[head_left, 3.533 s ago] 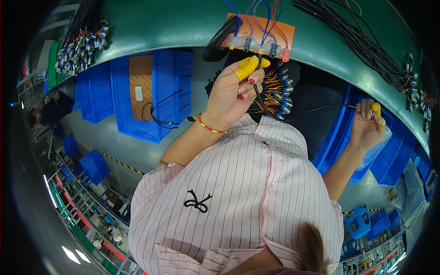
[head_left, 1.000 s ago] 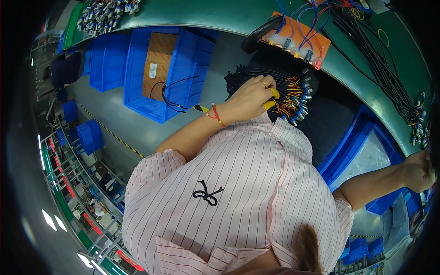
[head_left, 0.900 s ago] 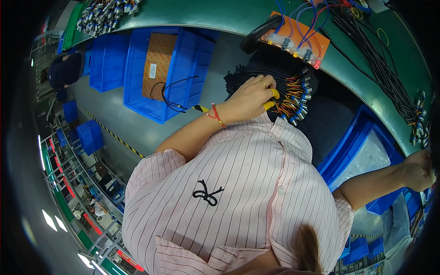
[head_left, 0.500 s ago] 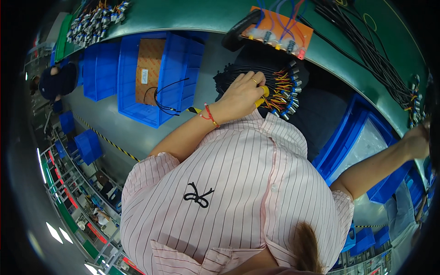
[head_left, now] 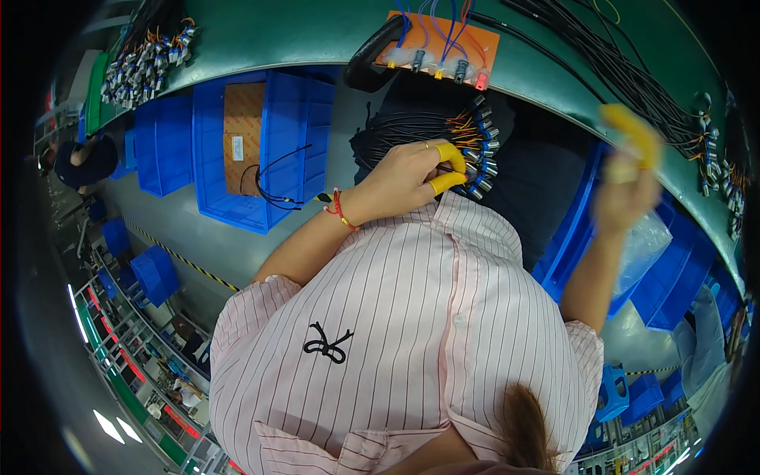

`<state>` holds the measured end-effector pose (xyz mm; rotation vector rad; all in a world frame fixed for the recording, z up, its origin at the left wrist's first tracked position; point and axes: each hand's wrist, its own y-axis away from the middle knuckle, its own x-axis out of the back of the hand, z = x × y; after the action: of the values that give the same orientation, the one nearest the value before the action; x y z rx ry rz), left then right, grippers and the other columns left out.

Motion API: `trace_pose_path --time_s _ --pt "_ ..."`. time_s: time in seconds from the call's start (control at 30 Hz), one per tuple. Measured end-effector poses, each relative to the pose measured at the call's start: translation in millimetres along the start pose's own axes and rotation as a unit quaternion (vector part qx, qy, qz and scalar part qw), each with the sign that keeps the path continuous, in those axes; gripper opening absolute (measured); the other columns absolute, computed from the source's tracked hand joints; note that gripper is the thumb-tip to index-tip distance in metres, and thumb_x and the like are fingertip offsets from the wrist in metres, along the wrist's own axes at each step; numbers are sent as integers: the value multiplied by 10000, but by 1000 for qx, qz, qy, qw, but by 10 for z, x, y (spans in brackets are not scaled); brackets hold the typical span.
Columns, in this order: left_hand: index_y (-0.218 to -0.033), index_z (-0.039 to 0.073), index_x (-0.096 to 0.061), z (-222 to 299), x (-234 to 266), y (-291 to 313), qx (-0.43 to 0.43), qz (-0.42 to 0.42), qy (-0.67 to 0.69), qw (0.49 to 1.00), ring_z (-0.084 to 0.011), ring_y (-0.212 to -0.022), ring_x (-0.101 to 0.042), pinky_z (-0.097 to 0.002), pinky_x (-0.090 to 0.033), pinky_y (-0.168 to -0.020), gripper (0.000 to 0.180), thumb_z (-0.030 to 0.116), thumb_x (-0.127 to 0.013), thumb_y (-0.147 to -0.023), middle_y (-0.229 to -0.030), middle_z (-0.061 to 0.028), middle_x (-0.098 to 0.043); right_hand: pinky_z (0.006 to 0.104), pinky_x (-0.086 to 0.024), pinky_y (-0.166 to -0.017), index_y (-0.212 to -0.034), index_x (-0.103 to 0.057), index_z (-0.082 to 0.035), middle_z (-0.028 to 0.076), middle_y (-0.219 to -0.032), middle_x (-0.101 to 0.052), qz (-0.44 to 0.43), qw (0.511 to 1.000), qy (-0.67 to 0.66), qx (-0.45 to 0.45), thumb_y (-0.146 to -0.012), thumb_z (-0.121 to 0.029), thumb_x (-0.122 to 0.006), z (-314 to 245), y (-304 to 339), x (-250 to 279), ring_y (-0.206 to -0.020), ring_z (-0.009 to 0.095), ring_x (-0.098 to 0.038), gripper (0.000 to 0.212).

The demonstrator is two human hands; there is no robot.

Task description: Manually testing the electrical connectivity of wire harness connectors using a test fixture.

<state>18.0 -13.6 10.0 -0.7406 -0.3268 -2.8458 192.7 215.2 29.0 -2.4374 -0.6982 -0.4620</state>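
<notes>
Mostly, the left hand (head_left: 416,176) is found at the middle of the frame, laid over the near side of a bundle of black cables (head_left: 412,127). Its yellow-covered thumb and forefinger are bent toward each other with something dark between them; whether a cable is truly pinched there cannot be told. The bundle is stretched roughly left to right across the frame, above the striped shirt (head_left: 380,332), its loose black ends toward the left and its metal-capped connectors (head_left: 484,146), ringed in blue and led by orange and yellow wires, gathered at the right. Those connectors are placed just beyond the left fingertips, so by far the nearer hand is the left.

The right hand (head_left: 628,182) is held well apart, right of centre, near the edge of the green table (head_left: 277,32). It is badly blurred, and whether its fingers are spread or closed on anything cannot be told. Longer black cables (head_left: 586,55) are laid slantwise at the upper right. Directly above the bundle, at the table's edge, an orange board (head_left: 479,43) with coloured terminals is seen
</notes>
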Motion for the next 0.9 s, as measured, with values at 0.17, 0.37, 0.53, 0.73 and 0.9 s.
trace_pose_path --time_s 0.17,0.37,0.53,0.73,0.9 --pt "-1048 -7 -639 165 94 -112 2 35 172 984 -100 -809 -630 -228 -497 -680 175 56 -638 -885 -941 -78 -654 360 -466 -869 -1123 -619 -37 73 -943 -639 -291 950 -108 -41 -864 -193 -661 -304 572 -504 -902 228 -605 306" --pt "-1085 9 -657 -52 412 -31 14 79 23 996 -123 -817 -612 -238 -473 -717 196 60 -596 -906 -918 -65 -640 312 -440 -700 -999 -609 11 17 -676 -521 19 780 -539 -316 -917 -165 -586 320 527 189 -597 112 -481 196" --pt "-1085 -3 -662 -304 411 60 26 175 77 981 -123 -839 -613 -226 -474 -758 200 47 -621 -896 -977 -62 -673 343 -415 -832 -1036 -576 21 62 -791 -463 305 687 -577 -320 -945 -170 -537 362 213 759 -767 163 -444 216" --pt "-1192 -8 -584 -333 212 -12 26 170 576 799 -168 -878 -635 -294 -528 -808 281 91 -597 -929 -1073 -104 -649 331 -268 -668 -952 -477 25 65 -705 -289 225 639 -661 -323 -793 -87 -536 678 378 1037 -684 171 -274 204" --pt "-1272 -3 -524 -123 93 -98 12 149 667 730 -157 -856 -620 -252 -531 -728 337 170 -522 -984 -1154 -122 -598 335 -281 -696 -863 -482 32 79 -713 -315 214 691 -629 -284 -589 -65 -530 944 599 1040 -692 192 -291 295"
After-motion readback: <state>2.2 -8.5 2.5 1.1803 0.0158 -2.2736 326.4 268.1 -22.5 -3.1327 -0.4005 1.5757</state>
